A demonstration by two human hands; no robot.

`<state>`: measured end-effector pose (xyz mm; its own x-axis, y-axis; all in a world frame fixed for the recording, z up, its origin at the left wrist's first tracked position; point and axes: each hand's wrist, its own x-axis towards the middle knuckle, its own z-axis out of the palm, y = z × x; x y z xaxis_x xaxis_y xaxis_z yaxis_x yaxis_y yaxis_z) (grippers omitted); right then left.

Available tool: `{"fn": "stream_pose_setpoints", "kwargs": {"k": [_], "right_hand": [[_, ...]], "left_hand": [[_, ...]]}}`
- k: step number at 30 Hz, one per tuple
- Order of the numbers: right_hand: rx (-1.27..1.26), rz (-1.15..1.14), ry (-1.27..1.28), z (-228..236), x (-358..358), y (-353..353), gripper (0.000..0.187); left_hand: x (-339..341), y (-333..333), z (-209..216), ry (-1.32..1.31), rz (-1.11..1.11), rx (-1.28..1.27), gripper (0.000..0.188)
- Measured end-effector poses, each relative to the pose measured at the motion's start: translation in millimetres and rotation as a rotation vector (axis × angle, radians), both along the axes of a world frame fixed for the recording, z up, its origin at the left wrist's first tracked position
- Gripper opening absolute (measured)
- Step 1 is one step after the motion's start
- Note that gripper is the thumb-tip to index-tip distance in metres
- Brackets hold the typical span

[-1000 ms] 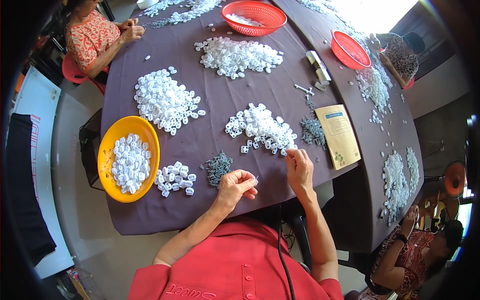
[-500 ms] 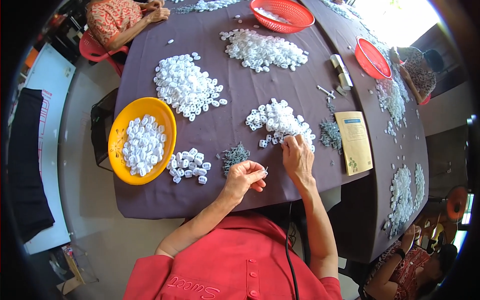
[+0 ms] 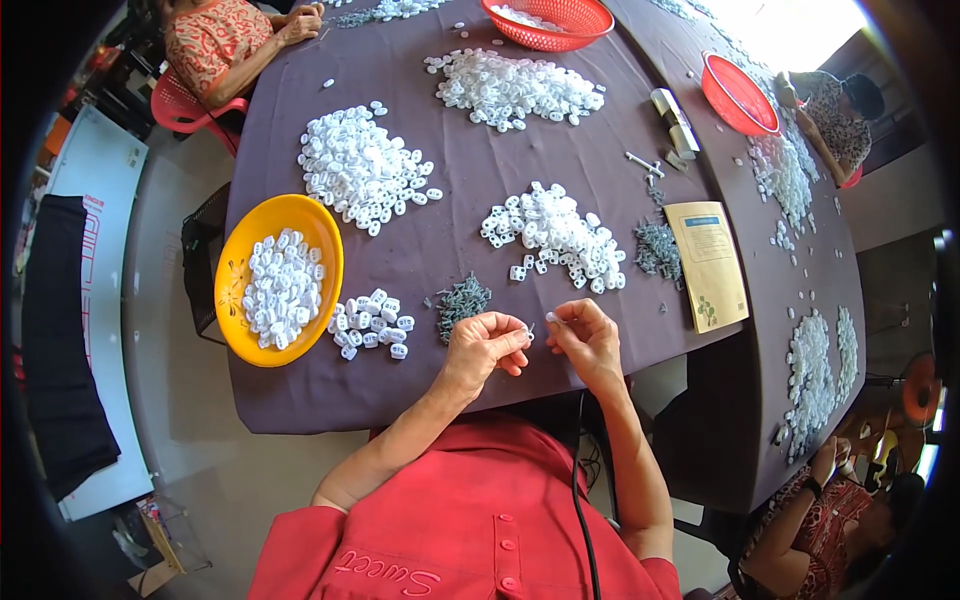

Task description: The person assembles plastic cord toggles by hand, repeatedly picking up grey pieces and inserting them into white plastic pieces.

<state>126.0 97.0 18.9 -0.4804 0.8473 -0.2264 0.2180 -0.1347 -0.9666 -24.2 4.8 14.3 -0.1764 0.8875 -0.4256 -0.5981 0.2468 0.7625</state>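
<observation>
My left hand [image 3: 484, 345] pinches a tiny white piece [image 3: 528, 335] between thumb and fingertips; a thin pin-like part seems to stick out of it. Facing it, almost fingertip to fingertip, my right hand [image 3: 588, 342] grips a small white plastic piece [image 3: 552, 317]. Just beyond the right hand lies a heap of white plastic pieces with holes [image 3: 560, 238]. Near my left hand sits a small heap of grey pins [image 3: 463, 302], like screws or nails. Left of those are several loose white oval pieces [image 3: 372, 325], beside a yellow bowl [image 3: 336, 250] of similar white pieces.
Larger heaps of white pieces [image 3: 362, 165] spread across the dark tablecloth [image 3: 400, 60]. A brown envelope [image 3: 708, 265], more grey pins [image 3: 657, 250] and a white tube-like object [image 3: 675, 122] lie to the right. Red baskets [image 3: 550, 38] stand farther off. Other people sit around the tables.
My right hand has drawn back from the heap of white pieces toward my left hand, now with a white piece in its fingers. The view has shifted slightly.
</observation>
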Motion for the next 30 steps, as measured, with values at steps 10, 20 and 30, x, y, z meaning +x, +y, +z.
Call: {"fn": "stream_pose_setpoints", "kwargs": {"k": [10, 20, 30], "right_hand": [[0.000, 0.086, 0.185, 1, 8, -5, 0.015], [-0.115, 0.109, 0.338, -8, 12, -3, 0.013], [-0.164, 0.000, 0.475, -9, 8, -6, 0.014]], "left_hand": [[6, 11, 12, 0.024, -0.006, 0.035, 0.010], [13, 12, 14, 0.011, -0.043, 0.044, 0.009], [13, 8, 11, 0.129, -0.015, 0.035, 0.010]]}}
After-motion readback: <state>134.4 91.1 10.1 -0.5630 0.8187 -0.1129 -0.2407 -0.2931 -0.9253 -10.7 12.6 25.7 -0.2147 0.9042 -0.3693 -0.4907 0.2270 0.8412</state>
